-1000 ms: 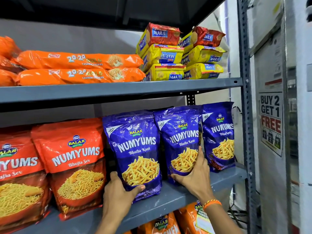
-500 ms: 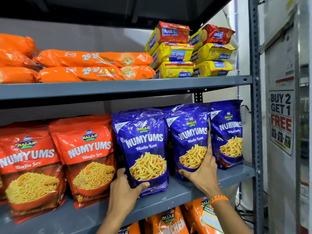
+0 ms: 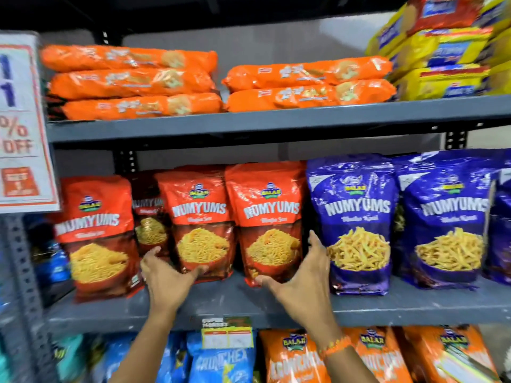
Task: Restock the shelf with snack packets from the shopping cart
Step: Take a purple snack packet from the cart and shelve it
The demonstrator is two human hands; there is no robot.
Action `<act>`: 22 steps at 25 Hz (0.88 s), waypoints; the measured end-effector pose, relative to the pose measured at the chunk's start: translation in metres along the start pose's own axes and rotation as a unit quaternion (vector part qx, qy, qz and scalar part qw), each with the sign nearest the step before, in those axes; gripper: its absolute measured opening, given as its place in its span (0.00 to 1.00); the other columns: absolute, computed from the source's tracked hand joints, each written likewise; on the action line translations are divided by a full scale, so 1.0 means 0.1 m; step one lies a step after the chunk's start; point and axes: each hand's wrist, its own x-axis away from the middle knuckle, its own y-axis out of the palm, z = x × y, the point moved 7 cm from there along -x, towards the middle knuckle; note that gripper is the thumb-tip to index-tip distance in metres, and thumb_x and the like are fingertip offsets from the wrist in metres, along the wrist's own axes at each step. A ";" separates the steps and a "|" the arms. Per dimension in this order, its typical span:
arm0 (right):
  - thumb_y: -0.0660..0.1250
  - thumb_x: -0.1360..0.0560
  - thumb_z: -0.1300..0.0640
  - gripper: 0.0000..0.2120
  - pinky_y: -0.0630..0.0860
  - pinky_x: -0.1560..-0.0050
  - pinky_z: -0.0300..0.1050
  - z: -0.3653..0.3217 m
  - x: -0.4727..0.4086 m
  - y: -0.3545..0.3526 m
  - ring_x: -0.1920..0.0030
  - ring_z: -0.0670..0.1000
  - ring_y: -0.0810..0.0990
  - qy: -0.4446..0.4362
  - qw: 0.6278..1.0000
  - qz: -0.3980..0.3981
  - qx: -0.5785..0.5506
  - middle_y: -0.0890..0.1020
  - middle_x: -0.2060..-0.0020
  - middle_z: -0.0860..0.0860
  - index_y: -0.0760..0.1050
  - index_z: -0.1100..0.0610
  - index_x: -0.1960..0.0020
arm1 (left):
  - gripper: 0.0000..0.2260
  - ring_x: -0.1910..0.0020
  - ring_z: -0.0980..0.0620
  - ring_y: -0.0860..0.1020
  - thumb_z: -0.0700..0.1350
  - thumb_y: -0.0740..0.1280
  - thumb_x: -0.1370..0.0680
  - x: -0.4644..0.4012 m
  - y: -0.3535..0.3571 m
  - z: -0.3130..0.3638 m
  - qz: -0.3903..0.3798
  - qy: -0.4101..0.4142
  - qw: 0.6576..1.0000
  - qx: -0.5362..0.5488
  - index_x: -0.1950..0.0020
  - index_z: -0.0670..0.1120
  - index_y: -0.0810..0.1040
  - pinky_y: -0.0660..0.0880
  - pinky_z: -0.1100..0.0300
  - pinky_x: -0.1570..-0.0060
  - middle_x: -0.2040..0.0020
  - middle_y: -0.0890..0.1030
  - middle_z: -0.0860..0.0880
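- Head view: left hand (image 3: 168, 275) has its grip round the base of the middle red packet (image 3: 203, 217), centre frame, on the shelf (image 3: 221, 299).
- Beside it, right hand (image 3: 301, 275) clasps the neighbouring red packet (image 3: 269, 217).
- Best to square both upright, faces forward, without tipping the others.

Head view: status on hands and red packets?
Left hand grips middle red packet at base. Right hand grips right red packet, fingers beside blue packet. Both standing on shelf. Nothing blocking.
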 end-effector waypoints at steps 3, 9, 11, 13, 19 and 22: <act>0.80 0.51 0.33 0.72 0.59 0.25 0.57 -0.01 -0.24 0.34 0.27 0.61 0.62 0.040 0.998 -0.042 0.037 0.63 0.27 0.61 0.47 0.63 0.22 | 0.54 0.34 0.41 0.75 0.47 0.86 0.45 -0.27 0.23 -0.13 -0.165 -0.037 0.985 0.045 0.27 0.38 0.60 0.71 0.46 0.32 0.34 0.75 0.39; 0.82 0.55 0.35 0.74 0.65 0.29 0.61 0.23 -0.38 0.47 0.30 0.66 0.67 0.113 0.993 -0.025 0.036 0.66 0.29 0.64 0.43 0.55 0.22 | 0.35 0.62 0.58 0.79 0.40 0.83 0.38 -0.37 0.32 -0.25 -0.238 0.011 0.967 0.092 0.37 0.38 0.71 0.75 0.72 0.68 0.58 0.79 0.51; 0.83 0.55 0.38 0.72 0.69 0.32 0.62 0.23 -0.40 0.45 0.32 0.66 0.70 0.111 0.993 -0.004 0.035 0.68 0.31 0.63 0.45 0.54 0.23 | 0.29 0.65 0.63 0.77 0.38 0.81 0.36 -0.36 0.24 -0.21 -0.249 0.027 0.963 0.099 0.40 0.37 0.72 0.74 0.72 0.70 0.61 0.78 0.53; 0.82 0.55 0.38 0.69 0.71 0.34 0.62 0.21 -0.40 0.44 0.34 0.65 0.71 0.108 0.993 0.005 0.040 0.70 0.33 0.62 0.48 0.53 0.25 | 0.30 0.62 0.61 0.79 0.40 0.81 0.35 -0.37 0.15 -0.27 -0.262 0.028 0.959 0.105 0.38 0.38 0.71 0.75 0.71 0.67 0.58 0.80 0.51; 0.80 0.56 0.34 0.64 0.74 0.36 0.59 0.18 -0.28 0.41 0.35 0.60 0.74 0.085 0.996 0.001 0.042 0.72 0.36 0.58 0.54 0.53 0.28 | 0.34 0.45 0.49 0.81 0.43 0.81 0.35 -0.31 -0.11 -0.43 -0.273 0.028 0.956 0.101 0.34 0.42 0.70 0.78 0.60 0.46 0.43 0.81 0.46; 0.80 0.57 0.32 0.65 0.76 0.38 0.57 0.19 -0.26 0.34 0.36 0.59 0.75 0.080 0.996 0.008 0.039 0.73 0.37 0.56 0.55 0.52 0.29 | 0.34 0.44 0.48 0.80 0.43 0.81 0.34 -0.27 -0.16 -0.41 -0.267 0.035 0.957 0.112 0.33 0.43 0.70 0.77 0.51 0.38 0.42 0.81 0.47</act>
